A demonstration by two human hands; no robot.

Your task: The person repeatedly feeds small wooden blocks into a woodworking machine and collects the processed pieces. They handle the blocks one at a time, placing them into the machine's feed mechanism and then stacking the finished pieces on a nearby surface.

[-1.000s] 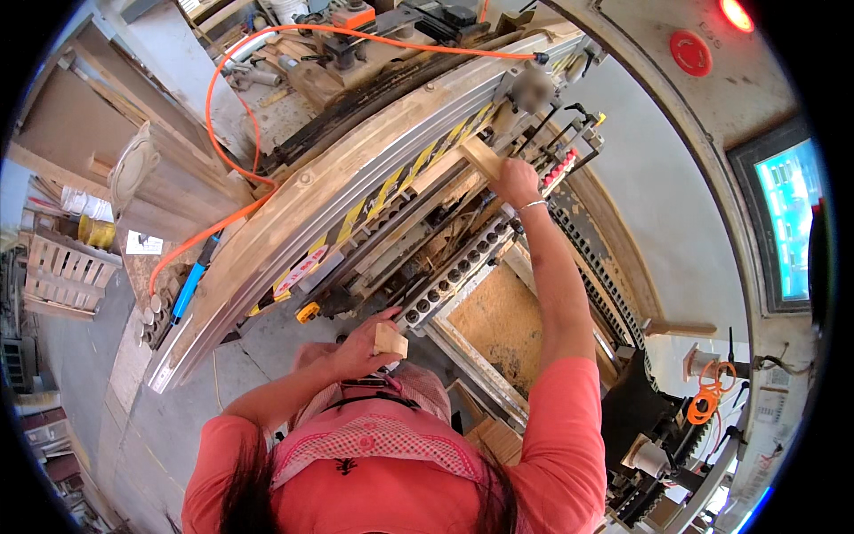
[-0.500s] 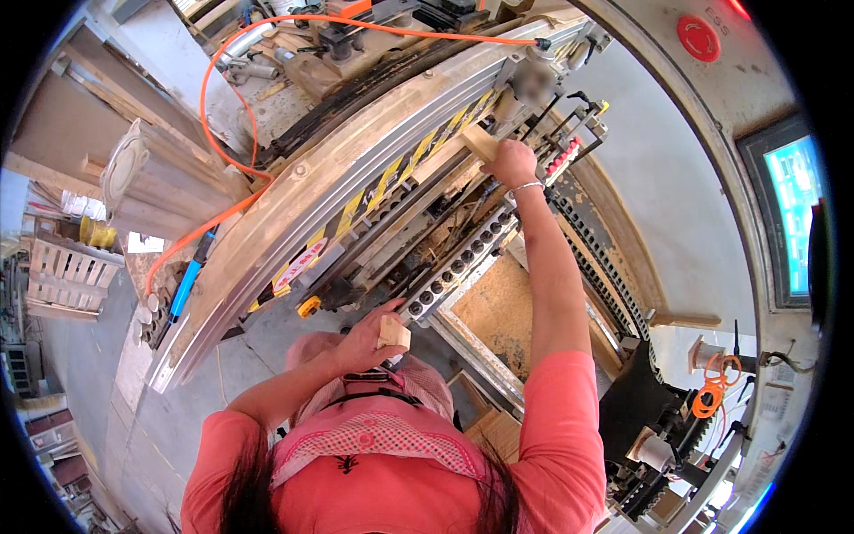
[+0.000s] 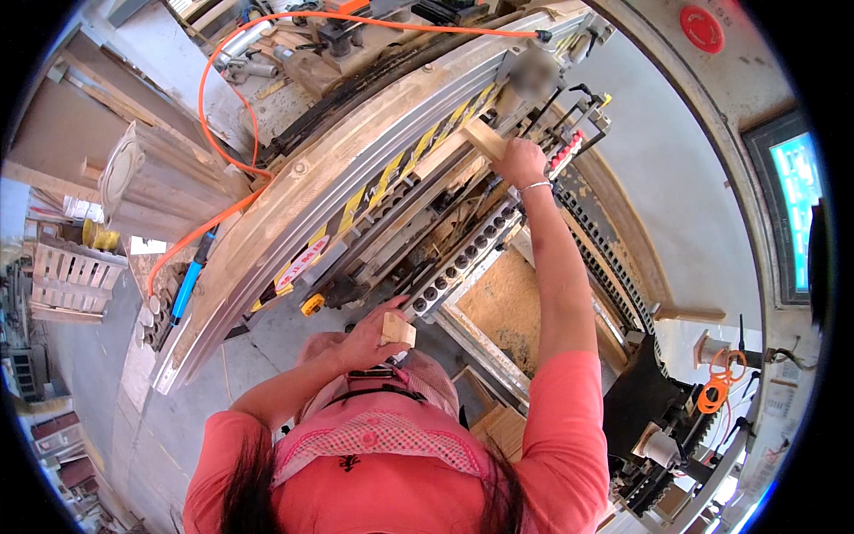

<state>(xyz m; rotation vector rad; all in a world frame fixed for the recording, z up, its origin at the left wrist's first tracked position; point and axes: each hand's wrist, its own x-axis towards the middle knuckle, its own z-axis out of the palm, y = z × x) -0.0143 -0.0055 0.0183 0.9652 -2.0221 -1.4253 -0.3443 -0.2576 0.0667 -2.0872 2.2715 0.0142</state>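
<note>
Right hand (image 3: 520, 162) closed on wooden block (image 3: 483, 139) at far end of drilling machine (image 3: 356, 178), block's long axis angled up-left across yellow-black striped rail (image 3: 391, 173), left hand (image 3: 369, 336) clamped on small wooden block (image 3: 398, 330) near machine's front edge

Coral short sleeves, thin wrist bangle (image 3: 535, 185)

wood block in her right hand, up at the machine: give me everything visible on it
The wood block is a small, pale, unfinished piece with squared edges, rectangular as far as the fisheye shows. It is tilted, one flat face toward the camera. The right hand, arm stretched out, grips its lower end, holding it against the machine's beam with yellow-black stripes, beside a blurred part. Whether it rests on the machine or is only held there cannot be told.
</note>
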